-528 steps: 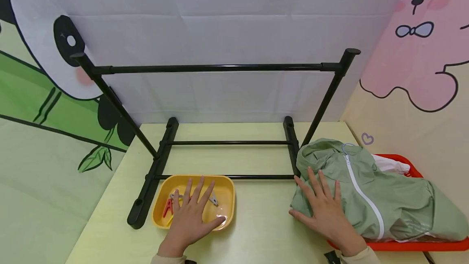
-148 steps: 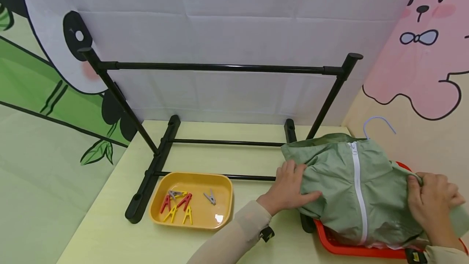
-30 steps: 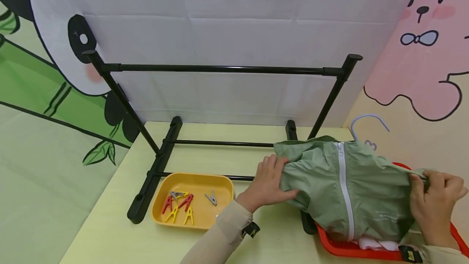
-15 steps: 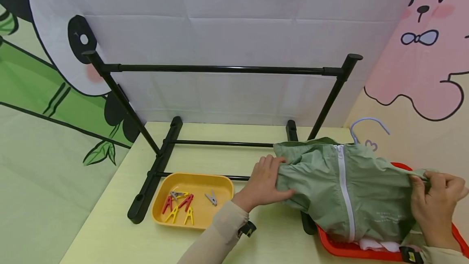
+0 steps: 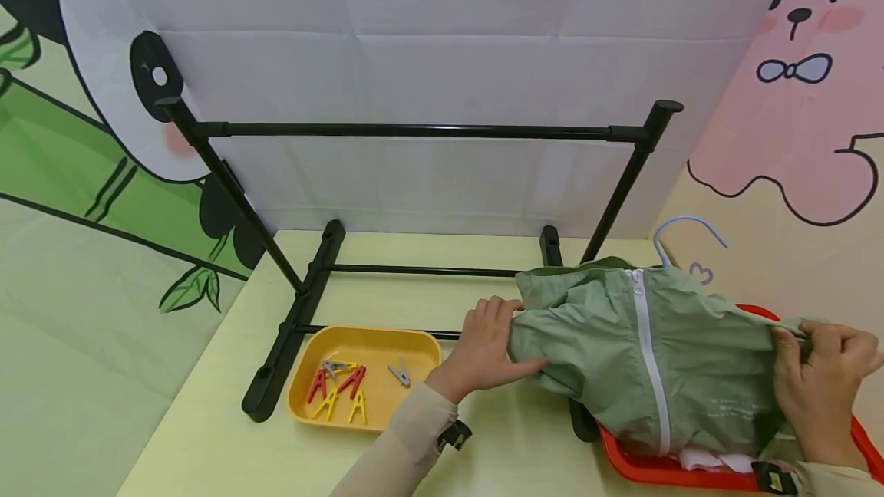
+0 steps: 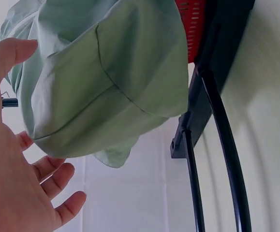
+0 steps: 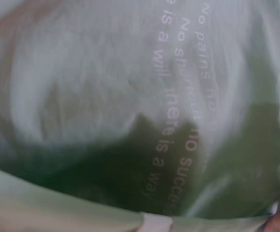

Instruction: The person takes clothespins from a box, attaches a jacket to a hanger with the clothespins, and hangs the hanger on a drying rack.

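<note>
A light-green jacket [image 5: 697, 351] with a white zipper hangs over the red basket, a blue hanger hook [image 5: 687, 219] sticking up behind its collar. My right hand [image 5: 825, 390] pinches the jacket's upper edge at the right, between thumb and fingers. At the left end of the cloth is my left hand [image 5: 483, 347], thumb spread and fingers loosely bent. In the left wrist view the thumb of this hand [image 6: 14, 164] lies over the jacket [image 6: 110, 96], with no firm grip visible. White lettering on the jacket [image 7: 178, 96] fills the right wrist view.
A black rack [image 5: 414, 130] stands on the pale table [image 5: 228, 405]. The yellow tray [image 5: 397, 426] at its front left holds several red, yellow and grey clips [image 5: 399, 372]. Pink-white cloth [image 5: 714, 460] shows in the red basket [image 5: 663, 474] under the jacket.
My left hand has slid left along the jacket's left end; my right hand keeps its pinch. Over the longer span, the jacket was raised from lying on the basket and its hook now stands clear.
</note>
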### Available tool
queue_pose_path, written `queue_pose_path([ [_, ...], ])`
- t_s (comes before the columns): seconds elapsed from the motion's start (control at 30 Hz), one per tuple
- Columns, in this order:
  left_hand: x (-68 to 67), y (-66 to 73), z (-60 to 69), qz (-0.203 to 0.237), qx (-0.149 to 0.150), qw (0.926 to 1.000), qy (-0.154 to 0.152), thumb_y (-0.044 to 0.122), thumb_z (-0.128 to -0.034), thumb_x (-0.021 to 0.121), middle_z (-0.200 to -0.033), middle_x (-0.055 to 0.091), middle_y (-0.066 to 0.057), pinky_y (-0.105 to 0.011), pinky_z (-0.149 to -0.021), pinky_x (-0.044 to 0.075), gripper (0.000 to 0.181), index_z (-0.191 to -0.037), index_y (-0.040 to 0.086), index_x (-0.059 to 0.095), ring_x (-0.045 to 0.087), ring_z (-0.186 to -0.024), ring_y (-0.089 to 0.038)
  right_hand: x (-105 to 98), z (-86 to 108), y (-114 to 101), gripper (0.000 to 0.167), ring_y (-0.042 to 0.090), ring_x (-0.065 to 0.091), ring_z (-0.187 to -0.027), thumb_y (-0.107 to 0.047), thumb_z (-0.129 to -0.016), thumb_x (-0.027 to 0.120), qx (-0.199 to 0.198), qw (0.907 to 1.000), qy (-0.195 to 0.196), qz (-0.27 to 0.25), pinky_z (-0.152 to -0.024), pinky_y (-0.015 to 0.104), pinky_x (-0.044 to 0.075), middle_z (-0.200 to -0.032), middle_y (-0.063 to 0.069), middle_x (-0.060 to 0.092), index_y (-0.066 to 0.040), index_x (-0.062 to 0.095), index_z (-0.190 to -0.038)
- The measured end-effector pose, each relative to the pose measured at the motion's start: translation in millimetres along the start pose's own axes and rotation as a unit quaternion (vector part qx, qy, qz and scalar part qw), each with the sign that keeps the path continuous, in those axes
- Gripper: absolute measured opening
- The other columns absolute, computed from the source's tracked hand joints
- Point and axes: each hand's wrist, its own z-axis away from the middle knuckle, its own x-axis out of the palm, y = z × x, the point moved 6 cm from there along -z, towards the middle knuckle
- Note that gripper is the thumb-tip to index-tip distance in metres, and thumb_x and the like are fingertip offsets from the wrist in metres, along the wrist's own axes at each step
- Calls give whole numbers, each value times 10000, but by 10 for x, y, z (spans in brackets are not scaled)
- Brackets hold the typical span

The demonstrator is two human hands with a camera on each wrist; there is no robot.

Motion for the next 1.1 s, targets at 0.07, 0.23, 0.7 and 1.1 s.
queue_pose_path([
  [0.07, -7, -19, 23, 63, -62, 10000, -4, 573, -819, 711, -1125, 482, -47, -345, -808, 366, 734, -1324, 108, 451, 438, -999, -212, 1, -5, -4, 873, 146, 215, -1205, -699, -920, 388, -11, 10000, 8, -19, -873, 642, 205, -1097, 370, 285, 164, 444, -1040],
  [0.23, -15, -79, 73, 169, -191, 9997, -40, 571, -819, 710, -1127, 482, -40, -355, -820, 358, 739, -1327, 100, 453, 429, -1010, -212, 7, -19, -17, 871, 328, 277, -1219, -708, -912, 396, 111, 9999, 19, -54, -897, 619, 211, -1095, 361, 281, 153, 447, -1035],
  [0.7, -7, -343, 295, 155, -534, 9983, -153, 549, -815, 727, -1105, 479, -51, -355, -798, 330, 735, -1318, 98, 438, 424, -997, -222, -3, -22, -52, 858, 627, 222, -1106, -720, -901, 420, 174, 9998, 19, -107, -987, 646, 130, -1067, 346, 263, 131, 446, -1000],
  [1.1, -56, -573, 411, 362, -827, 9959, -72, 522, -833, 717, -1156, 481, -97, -418, -853, 351, 702, -1308, 72, 467, 440, -1056, -276, 9, -25, -45, 857, 350, 331, -1135, -721, -906, 430, 103, 9999, 21, -114, -981, 613, 144, -1069, 339, 271, 129, 450, -1012],
])
